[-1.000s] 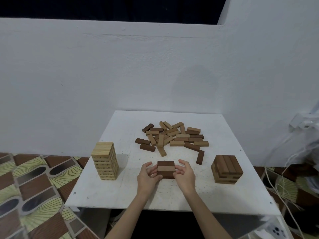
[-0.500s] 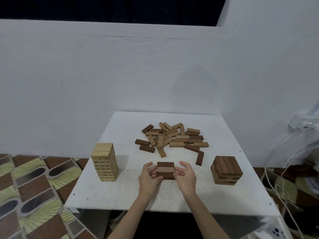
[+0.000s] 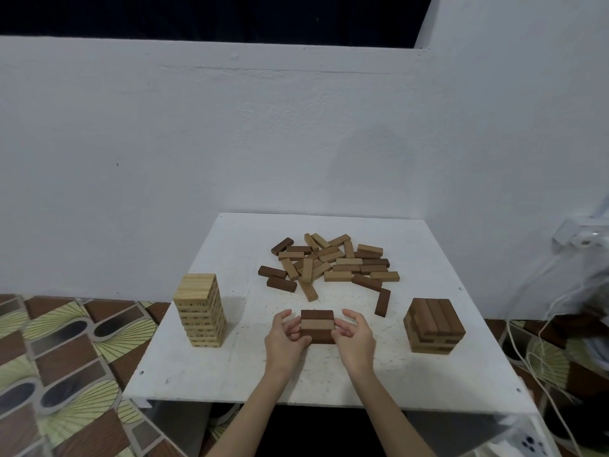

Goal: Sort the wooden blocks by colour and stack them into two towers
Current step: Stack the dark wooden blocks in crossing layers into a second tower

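Your left hand (image 3: 286, 338) and right hand (image 3: 355, 338) both grasped the three-block row (image 3: 317, 325), 6 o'clock on the tabletop (image 3: 428, 374).

A tall pale tower (image 3: 201, 310) stands near the table's (image 3: 230, 374) left edge, a squat dark tower (image 3: 433, 324) near its right; loose mixed blocks (image 3: 329, 263) sprawl toward the far edge, three side-by-side blocks (image 3: 317, 324) near the front.
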Motion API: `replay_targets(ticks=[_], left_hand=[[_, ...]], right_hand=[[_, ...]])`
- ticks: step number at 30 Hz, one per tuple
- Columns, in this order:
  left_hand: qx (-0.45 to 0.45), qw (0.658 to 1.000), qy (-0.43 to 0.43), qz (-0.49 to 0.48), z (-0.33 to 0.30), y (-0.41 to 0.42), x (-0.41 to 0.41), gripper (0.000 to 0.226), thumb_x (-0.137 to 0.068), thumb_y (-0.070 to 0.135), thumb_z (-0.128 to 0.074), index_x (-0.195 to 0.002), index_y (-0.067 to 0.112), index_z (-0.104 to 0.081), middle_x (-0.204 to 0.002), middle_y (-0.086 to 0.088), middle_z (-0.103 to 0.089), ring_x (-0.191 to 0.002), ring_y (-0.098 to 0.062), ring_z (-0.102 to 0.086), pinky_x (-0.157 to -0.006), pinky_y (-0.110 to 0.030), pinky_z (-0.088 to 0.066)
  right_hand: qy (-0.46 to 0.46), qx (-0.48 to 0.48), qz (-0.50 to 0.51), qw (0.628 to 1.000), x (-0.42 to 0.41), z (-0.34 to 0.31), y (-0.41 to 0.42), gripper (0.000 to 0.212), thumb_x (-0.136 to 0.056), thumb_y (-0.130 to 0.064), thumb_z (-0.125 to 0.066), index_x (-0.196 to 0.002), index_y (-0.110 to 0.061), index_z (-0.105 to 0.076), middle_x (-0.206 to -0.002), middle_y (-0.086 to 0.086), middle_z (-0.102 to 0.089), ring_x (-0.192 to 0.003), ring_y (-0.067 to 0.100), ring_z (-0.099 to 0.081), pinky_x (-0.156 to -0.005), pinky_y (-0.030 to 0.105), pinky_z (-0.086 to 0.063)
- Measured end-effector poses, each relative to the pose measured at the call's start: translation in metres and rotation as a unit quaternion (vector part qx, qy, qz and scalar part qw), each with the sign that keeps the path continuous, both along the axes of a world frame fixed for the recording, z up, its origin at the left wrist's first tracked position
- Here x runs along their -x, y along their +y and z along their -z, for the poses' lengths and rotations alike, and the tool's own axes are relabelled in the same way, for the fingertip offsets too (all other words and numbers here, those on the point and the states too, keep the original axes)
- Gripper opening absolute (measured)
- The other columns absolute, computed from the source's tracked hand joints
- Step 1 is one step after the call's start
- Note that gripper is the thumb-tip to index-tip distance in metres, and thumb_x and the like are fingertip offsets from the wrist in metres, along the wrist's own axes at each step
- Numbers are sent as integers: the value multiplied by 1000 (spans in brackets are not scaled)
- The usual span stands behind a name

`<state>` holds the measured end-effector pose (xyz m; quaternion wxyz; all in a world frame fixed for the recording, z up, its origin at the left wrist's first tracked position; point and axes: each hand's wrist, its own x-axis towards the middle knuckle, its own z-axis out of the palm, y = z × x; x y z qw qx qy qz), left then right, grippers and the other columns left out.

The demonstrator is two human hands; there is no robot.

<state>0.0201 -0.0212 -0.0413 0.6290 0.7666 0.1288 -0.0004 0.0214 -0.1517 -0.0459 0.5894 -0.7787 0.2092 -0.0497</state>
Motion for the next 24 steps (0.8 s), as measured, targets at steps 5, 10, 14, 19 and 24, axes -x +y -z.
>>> replay_targets(ticks=[5, 10, 14, 19, 24], left_hand=[[14, 1000, 2, -6, 0, 0, 0, 63, -74, -10, -71, -130, 7, -46, -112, -9, -64, -101, -19, -61, -85, -19, -47], [3, 1000, 4, -5, 1, 1, -1, 64, -74, -9, -72, -129, 8, -46, -112, -8, -64, -100, -21, -62, -88, -25, -49], [-3, 1000, 8, 1, -1, 1, -2, 64, -73, -9, -73, -129, 8, -46, -113, -9, -65, -99, -20, -62, -87, -23, -48], [-1, 1000, 16, 4, -3, 1, -3, 65, -73, -9, -73, -129, 7, -46, -113, -10, -65, -99, -17, -62, -89, -25, -50], [-12, 1000, 19, 8, -6, 3, -3, 66, -71, -7, -75, -129, 9, -46, -113, -10, -66, -92, -14, -63, -88, -27, -50]], right_hand=[[4, -5, 1, 1000, 0, 0, 0, 43, -84, 2, -64, -122, -17, -56, -109, 1, -70, -82, -1, -61, -62, 7, -43], [8, 2, -4, 1000, 1, -2, -1, 45, -84, 2, -65, -124, -16, -55, -111, 2, -70, -81, 1, -60, -61, 7, -42], [15, 9, -10, 1000, -1, -3, -1, 46, -85, 3, -64, -125, -17, -55, -112, 4, -69, -83, 4, -60, -60, 8, -42], [22, 12, -11, 1000, -2, -4, -2, 44, -85, 3, -64, -124, -16, -55, -112, 3, -70, -82, 3, -60, -57, 6, -42], [18, 16, -4, 1000, -2, -4, -1, 45, -83, 3, -65, -123, -17, -56, -111, 2, -70, -76, -4, -59, -60, 7, -42]])
